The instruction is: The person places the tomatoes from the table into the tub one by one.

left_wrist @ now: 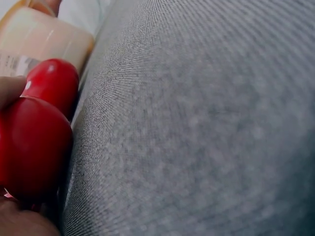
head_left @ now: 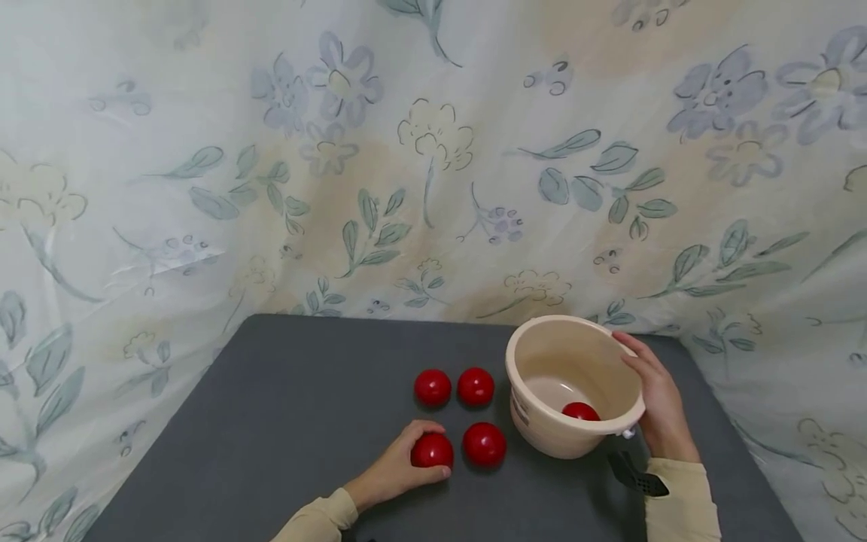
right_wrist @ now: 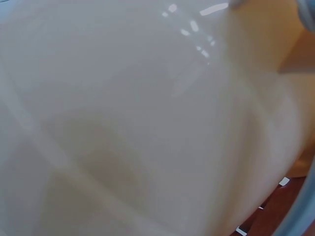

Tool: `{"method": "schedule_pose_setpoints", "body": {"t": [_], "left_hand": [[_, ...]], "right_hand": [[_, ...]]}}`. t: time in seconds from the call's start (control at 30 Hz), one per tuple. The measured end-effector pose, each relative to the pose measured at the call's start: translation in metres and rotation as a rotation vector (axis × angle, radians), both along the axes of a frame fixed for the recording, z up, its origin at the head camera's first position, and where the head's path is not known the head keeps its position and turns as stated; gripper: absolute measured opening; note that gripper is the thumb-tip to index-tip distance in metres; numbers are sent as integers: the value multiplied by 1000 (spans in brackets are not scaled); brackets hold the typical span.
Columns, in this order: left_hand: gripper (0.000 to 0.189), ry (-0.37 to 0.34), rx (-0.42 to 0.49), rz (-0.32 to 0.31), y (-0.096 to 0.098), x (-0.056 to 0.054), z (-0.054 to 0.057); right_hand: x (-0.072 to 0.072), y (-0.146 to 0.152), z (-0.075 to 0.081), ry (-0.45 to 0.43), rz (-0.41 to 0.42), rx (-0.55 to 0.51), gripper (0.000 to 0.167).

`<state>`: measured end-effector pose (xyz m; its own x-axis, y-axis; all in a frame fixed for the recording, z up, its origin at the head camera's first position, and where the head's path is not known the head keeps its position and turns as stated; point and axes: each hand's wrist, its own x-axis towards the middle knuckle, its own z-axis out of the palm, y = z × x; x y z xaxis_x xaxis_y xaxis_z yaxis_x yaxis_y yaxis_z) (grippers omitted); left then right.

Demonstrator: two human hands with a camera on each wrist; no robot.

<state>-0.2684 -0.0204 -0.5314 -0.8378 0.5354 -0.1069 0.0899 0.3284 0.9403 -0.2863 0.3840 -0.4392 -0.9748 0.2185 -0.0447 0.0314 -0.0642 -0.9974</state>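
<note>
My left hand grips a glossy red ball low over the dark table, thumb on its near side and fingers round the far side. In the left wrist view this ball is close up, with a second red ball behind it. A cream bucket stands to the right, and my right hand holds it by the right side of its rim. One red ball lies inside, partly hidden by the near wall. The bucket's pale wall fills most of the right wrist view.
Three more red balls rest on the table: two at the back and one between my left hand and the bucket. The grey table ends at a floral curtain behind.
</note>
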Motion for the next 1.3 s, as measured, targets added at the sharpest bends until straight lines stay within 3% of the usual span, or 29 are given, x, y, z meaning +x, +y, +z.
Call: {"method": "schedule_pose_setpoints", "body": {"t": [0.3, 0.43, 0.63, 0.77, 0.87, 1.07, 1.3], "left_hand": [[55, -5, 25, 65, -2, -4, 4], [55, 5, 73, 113, -3, -7, 12], [55, 44, 151, 199, -12, -26, 44], [57, 80, 192, 264, -18, -44, 67], [57, 67, 233, 316, -23, -60, 82], [53, -19, 302, 357, -34, -87, 103], [55, 24, 321, 368, -36, -103, 125]], "right_hand": [[-1, -3, 4, 4, -6, 31, 48], [0, -3, 2, -6, 1, 36, 49], [0, -3, 2, 0, -5, 41, 48], [1, -2, 3, 1, -11, 43, 47], [1, -2, 3, -2, -6, 40, 48], [1, -1, 0, -26, 5, 41, 50], [1, 0, 0, -28, -3, 34, 49]]}}
